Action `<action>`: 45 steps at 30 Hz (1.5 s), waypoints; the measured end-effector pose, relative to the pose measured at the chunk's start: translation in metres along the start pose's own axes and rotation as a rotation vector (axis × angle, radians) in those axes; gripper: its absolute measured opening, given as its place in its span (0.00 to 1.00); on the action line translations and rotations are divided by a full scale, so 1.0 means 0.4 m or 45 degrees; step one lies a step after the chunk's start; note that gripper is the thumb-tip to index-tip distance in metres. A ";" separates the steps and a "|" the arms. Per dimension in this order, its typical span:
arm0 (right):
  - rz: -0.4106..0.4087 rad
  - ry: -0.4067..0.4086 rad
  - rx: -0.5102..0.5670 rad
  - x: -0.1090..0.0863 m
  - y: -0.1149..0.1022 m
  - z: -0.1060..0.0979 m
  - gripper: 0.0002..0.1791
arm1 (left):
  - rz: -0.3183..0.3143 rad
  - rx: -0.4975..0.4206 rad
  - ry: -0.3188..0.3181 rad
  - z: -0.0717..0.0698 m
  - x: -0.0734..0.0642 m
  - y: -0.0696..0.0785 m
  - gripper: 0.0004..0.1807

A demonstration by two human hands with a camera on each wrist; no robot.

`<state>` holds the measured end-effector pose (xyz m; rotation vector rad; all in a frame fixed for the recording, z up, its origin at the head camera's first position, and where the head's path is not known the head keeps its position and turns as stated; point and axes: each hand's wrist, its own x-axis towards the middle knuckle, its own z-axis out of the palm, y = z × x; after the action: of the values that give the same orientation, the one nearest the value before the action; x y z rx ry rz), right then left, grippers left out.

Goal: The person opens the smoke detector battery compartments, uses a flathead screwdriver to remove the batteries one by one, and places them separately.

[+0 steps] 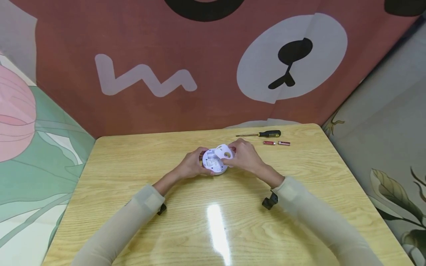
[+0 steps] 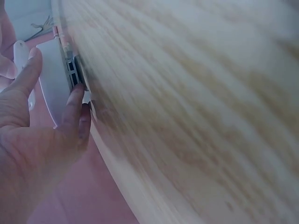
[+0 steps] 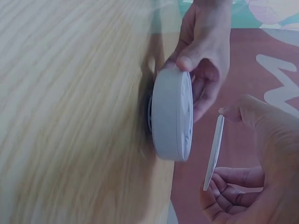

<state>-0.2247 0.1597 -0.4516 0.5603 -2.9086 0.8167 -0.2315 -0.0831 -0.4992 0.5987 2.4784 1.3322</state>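
A round white device (image 1: 213,164), shaped like a smoke alarm, is held near the middle of the table with its printed face and a recessed compartment turned up. My left hand (image 1: 192,164) grips it by the left side, thumb and fingers at the rim. Dark slots show on its underside in the left wrist view, close over the wood. Between thumb and fingers, my right hand (image 1: 247,155) pinches a thin white disc-shaped cover (image 3: 214,151) with a hole in it. A gap separates the cover from the device (image 3: 168,116) in the right wrist view.
Behind the right hand lies a screwdriver (image 1: 270,133) with a black and yellow handle. Two small red batteries (image 1: 269,143) rest end to end in front of it. The wooden table (image 1: 133,155) meets a printed cloth (image 1: 166,111) at its back edge.
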 end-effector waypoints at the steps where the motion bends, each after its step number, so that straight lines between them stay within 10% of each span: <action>1: 0.006 -0.005 0.001 0.000 -0.004 0.004 0.31 | -0.001 0.005 0.002 0.001 0.000 0.001 0.52; 28: -0.028 0.078 -0.329 0.011 -0.062 0.093 0.25 | -0.002 0.016 -0.004 0.002 -0.001 0.008 0.51; 45: 0.008 0.040 -0.284 0.012 -0.071 0.093 0.30 | -0.004 -0.031 -0.021 0.002 0.000 0.005 0.50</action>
<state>-0.2178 0.1164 -0.4687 0.5121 -2.9205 0.4864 -0.2306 -0.0815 -0.4978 0.5980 2.4454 1.3490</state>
